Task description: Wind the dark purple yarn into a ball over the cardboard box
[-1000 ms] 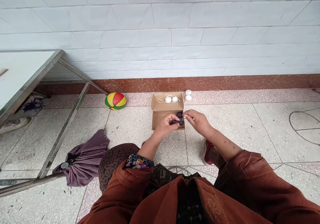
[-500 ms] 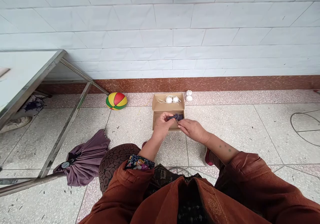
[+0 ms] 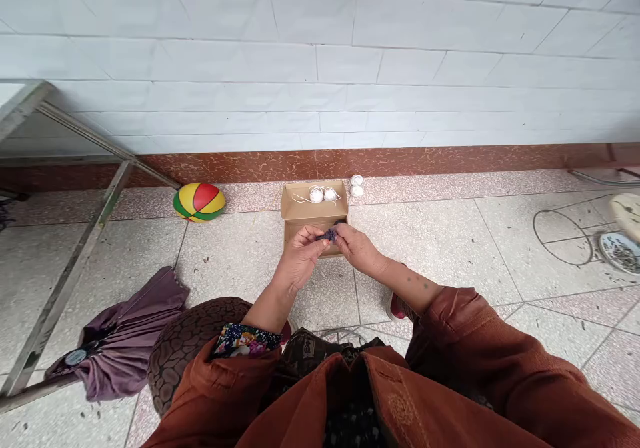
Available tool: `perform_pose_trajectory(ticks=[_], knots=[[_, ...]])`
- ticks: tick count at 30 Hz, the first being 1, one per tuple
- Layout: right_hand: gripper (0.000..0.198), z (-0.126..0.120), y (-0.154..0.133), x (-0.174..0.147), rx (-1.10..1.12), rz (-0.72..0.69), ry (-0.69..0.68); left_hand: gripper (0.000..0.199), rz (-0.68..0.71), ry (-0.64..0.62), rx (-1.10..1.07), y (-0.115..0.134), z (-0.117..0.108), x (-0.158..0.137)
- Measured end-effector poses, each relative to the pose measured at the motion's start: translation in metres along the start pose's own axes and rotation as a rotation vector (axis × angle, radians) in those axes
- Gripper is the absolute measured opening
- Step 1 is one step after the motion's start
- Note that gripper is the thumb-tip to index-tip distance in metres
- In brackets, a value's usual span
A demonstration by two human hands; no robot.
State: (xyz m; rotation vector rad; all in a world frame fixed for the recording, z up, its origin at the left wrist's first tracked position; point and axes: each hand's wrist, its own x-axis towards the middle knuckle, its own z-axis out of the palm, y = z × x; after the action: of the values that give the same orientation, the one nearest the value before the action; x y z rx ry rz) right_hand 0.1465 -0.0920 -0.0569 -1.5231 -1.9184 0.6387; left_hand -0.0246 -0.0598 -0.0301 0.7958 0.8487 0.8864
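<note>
Between the fingertips of both hands is a small bunched piece of dark purple yarn work (image 3: 329, 235), held just above the cardboard box. My left hand (image 3: 301, 253) pinches its left end with thumb and fingers. My right hand (image 3: 361, 248) closes on the right side, covering part of it. Below them sits an open cardboard box (image 3: 290, 232) on the floor, its lid (image 3: 289, 207) folded back toward the wall. Two balls of white yarn (image 3: 323, 195) with loose strands lie in the lid. A dark thing inside the box is mostly hidden behind my right hand.
More white yarn balls (image 3: 357, 185) stand beside the lid. A coloured ball (image 3: 199, 201) rests by the wall, left of the box. A folded purple umbrella (image 3: 125, 335) leans by a metal table frame (image 3: 75, 261). At right are a wire ring stand (image 3: 563, 240) and a dish (image 3: 620, 251).
The view has swung right, so the scene sits further left and the dish appears. My hands stay together over the box; my right fingers have closed in nearer my left fingertips.
</note>
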Motion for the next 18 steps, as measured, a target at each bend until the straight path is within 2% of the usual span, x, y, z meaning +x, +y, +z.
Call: perform_pose_trajectory(ticks=[3, 6, 10, 12, 14, 18], knots=[[0.013, 0.012, 0.001, -0.005, -0.133, 0.020, -0.172, 0.036, 0.046, 0.091, -0.033, 0.001, -0.004, 0.006], [0.014, 0.014, 0.000, -0.009, -0.261, -0.087, -0.282, 0.033, 0.152, 0.187, 0.114, 0.001, -0.011, 0.011], [0.023, -0.005, -0.007, -0.008, -0.224, -0.238, -0.160, 0.020, 0.244, 0.228, 0.374, -0.003, -0.018, 0.014], [0.026, -0.018, -0.010, -0.004, -0.167, -0.250, -0.076, 0.016, 0.250, 0.184, 0.466, -0.004, -0.018, 0.013], [0.027, -0.027, -0.010, 0.002, -0.106, -0.196, -0.022, 0.015, 0.225, 0.076, 0.510, -0.004, -0.016, 0.009], [0.025, -0.023, -0.001, 0.010, 0.027, -0.034, 0.006, 0.019, 0.114, -0.159, 0.419, -0.001, -0.011, 0.000]])
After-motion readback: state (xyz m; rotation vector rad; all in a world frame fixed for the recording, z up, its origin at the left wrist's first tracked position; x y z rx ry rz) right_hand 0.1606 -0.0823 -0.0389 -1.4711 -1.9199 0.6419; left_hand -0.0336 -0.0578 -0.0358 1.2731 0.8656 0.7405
